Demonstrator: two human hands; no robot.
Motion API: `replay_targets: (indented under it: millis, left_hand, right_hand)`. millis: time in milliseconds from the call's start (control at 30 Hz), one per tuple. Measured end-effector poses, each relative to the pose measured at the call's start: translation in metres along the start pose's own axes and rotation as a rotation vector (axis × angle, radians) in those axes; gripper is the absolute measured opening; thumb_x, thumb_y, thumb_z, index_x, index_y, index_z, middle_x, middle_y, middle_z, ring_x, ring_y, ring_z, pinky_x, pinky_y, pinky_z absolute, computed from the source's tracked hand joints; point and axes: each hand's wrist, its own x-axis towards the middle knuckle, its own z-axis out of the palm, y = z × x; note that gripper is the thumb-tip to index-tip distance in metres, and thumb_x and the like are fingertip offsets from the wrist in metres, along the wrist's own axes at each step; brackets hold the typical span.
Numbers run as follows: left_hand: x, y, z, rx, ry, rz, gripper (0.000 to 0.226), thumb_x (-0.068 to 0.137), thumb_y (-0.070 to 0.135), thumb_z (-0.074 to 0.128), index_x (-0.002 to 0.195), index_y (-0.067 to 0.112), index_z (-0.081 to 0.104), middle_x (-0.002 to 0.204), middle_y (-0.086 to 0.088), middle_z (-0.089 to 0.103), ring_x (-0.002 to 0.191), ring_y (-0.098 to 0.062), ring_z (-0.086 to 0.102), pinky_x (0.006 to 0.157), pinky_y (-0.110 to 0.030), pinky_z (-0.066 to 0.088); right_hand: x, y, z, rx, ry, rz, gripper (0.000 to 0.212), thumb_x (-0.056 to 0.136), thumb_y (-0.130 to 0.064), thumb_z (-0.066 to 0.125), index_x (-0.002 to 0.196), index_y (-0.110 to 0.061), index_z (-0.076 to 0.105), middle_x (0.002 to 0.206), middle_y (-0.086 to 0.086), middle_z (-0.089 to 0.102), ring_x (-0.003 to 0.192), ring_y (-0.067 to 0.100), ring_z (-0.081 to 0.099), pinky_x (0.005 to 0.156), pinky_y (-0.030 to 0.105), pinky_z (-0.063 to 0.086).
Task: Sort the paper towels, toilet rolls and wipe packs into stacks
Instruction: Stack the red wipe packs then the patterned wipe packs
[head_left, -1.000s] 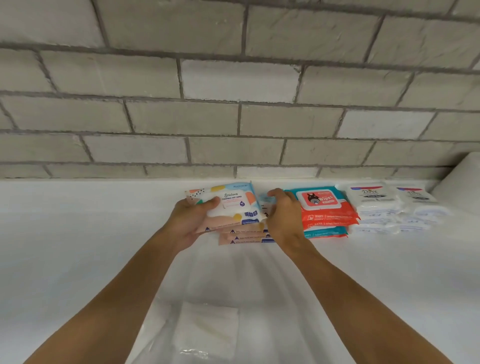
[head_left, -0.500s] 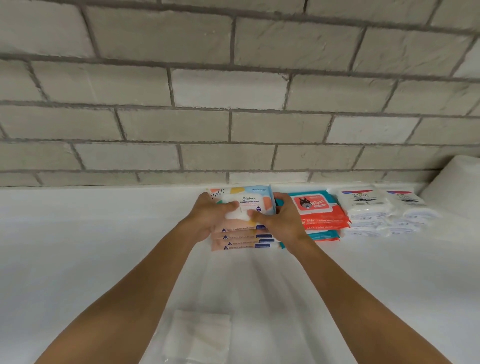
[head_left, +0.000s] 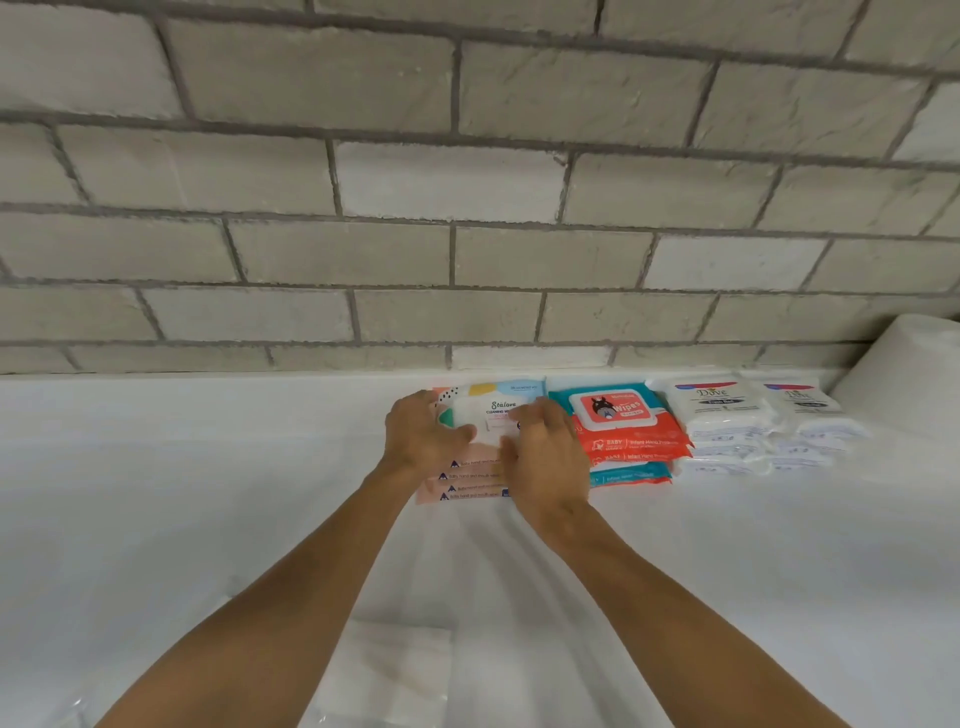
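A stack of pastel Stalove wipe packs lies on the white surface against the brick wall. My left hand rests on the top pack's left side, and my right hand lies flat on its right side, fingers spread, pressing down. Right of it sits a stack of red and teal baby wipe packs. Further right are two stacks of white Dove wipe packs. A white roll shows at the right edge.
A grey brick wall rises just behind the stacks. A folded white paper item in clear plastic lies near the front, between my forearms. The white cloth-covered surface stretches to the left.
The top Stalove pack, held tilted above the stack a second ago, now lies flat on it. Both hands have shifted from gripping its ends to pressing on its top.
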Motion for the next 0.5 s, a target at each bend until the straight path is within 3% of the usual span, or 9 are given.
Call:
replay_targets:
  millis: [67,167,267,367,500]
  left_hand:
    - [0.001,-0.005,0.003,0.01,0.003,0.014,0.06,0.08,0.029,0.077,0.134,0.016,0.054,0.128,-0.004,0.061,0.103,-0.019,0.063,0.074,-0.02,0.047]
    - [0.001,-0.012,0.006,0.052,0.007,0.044,0.065,0.079,0.042,0.072,0.137,0.021,0.052,0.123,-0.005,0.063,0.097,-0.021,0.065,0.076,-0.027,0.056]
    - [-0.001,-0.019,0.009,0.193,0.016,0.05,0.065,0.081,0.054,0.06,0.137,0.022,0.051,0.12,-0.005,0.061,0.108,-0.024,0.056,0.087,-0.03,0.049]
    - [-0.01,-0.02,0.008,0.195,0.021,0.024,0.055,0.087,0.048,0.055,0.134,0.02,0.047,0.127,-0.009,0.052,0.12,-0.029,0.042,0.087,-0.029,0.032]
    - [-0.021,-0.025,-0.001,0.119,0.044,-0.022,0.063,0.092,0.047,0.051,0.147,0.019,0.035,0.139,-0.011,0.045,0.129,-0.031,0.04,0.103,-0.04,0.038]
  right_hand:
    - [-0.009,-0.002,0.008,-0.074,-0.02,-0.076,0.044,0.094,-0.028,0.057,0.136,-0.019,0.049,0.145,0.008,0.043,0.139,0.028,0.034,0.116,0.043,0.032]
    - [-0.019,0.0,0.013,-0.04,-0.097,-0.111,0.048,0.099,-0.031,0.049,0.145,-0.021,0.039,0.156,0.006,0.031,0.149,0.029,0.015,0.121,0.042,0.019]
    - [-0.023,0.008,0.01,-0.029,-0.113,-0.137,0.047,0.101,-0.031,0.043,0.147,-0.019,0.036,0.158,0.007,0.025,0.15,0.028,0.007,0.122,0.041,0.017]
    - [-0.023,0.011,0.008,-0.001,-0.125,-0.156,0.047,0.101,-0.032,0.044,0.145,-0.017,0.039,0.157,0.01,0.028,0.15,0.03,0.009,0.12,0.042,0.018]
    - [-0.024,0.014,0.005,0.01,-0.109,-0.196,0.048,0.097,-0.033,0.051,0.142,-0.016,0.044,0.153,0.01,0.035,0.147,0.031,0.019,0.118,0.046,0.028]
